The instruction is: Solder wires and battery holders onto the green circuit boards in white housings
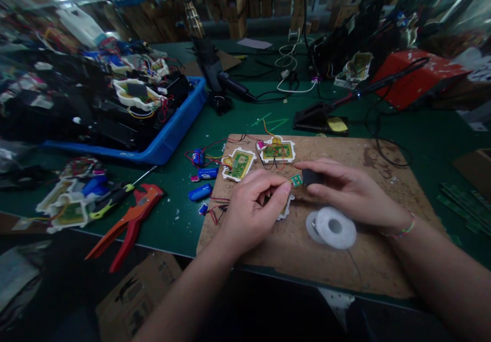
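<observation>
Left hand (pixel 259 206): thumb and forefinger pinched together on what appears to be a thin wire at the left edge of a small green circuit board (pixel 296 180). Right hand (pixel 343 188): thumb and fingers pinching a black block (pixel 312 177) at the board's right edge. Board and block are above a brown work board (pixel 364 152).

A white-framed circuit unit (pixel 286 210) lies partly hidden beneath the left hand; two similar units (pixel 241 164) lie beyond it, wires attached. A white spool (pixel 347 229) rests tilted near the right wrist, a thin strand trailing from it.

Left of the work board, blue cylinders (pixel 200 192) and red-orange cutters (pixel 132 214) lie on the green tabletop (pixel 178 232).

Farther left, a blue tray (pixel 176 125) is heaped above its rim with black parts, tangled wires and a white housing (pixel 134 95) containing a dark rectangular piece. Beyond the work board, a black stand (pixel 312 116) bears a yellow sponge (pixel 337 124). Shelves behind carry cardboard boxes (pixel 236 12); their contents cannot be determined.
</observation>
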The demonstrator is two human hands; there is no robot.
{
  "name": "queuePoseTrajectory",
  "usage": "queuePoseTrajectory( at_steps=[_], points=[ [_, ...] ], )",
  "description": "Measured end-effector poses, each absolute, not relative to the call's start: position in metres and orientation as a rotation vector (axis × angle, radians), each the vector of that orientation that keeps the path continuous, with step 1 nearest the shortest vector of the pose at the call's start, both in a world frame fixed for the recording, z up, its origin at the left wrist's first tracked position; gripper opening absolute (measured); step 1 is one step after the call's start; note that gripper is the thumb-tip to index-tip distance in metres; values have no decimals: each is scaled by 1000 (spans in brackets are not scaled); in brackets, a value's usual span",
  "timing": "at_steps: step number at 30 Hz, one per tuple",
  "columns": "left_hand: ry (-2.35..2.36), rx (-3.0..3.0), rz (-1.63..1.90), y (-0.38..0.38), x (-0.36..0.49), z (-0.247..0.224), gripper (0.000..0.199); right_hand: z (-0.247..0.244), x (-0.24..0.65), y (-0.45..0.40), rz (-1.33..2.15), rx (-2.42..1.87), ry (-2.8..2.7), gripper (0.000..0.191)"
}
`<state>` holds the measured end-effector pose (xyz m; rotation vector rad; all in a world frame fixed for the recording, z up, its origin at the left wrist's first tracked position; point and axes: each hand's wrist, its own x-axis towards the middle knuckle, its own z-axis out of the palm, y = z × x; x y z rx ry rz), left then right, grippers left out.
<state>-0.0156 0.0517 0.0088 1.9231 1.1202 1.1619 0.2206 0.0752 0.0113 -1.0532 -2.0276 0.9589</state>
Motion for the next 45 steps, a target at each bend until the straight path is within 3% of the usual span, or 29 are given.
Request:
queuePoseTrajectory(
  at_steps=[7,13,20,31,38,45],
  points=[
    [1127,1953,1144,53,-17,10,14,9,218,75,1165,-1054,-1918,43],
    [1170,1904,1112,53,-18,10,15,0,208,77,1649,-1035,-1157,27],
    [1174,1899,1052,53,-18,9,14,3,210,87,1800,-1101,-687,26],
    [1157,1876,1016,56,-16,10,14,6,206,85,1724,-1120,-510,8],
    [1186,1863,887,54,-13,18,21,12,208,86,1696,-1157,-370,27],
    [1210,1800,867,54,-13,20,21,5,201,87,1449,-1387,-550,26]
  ],
)
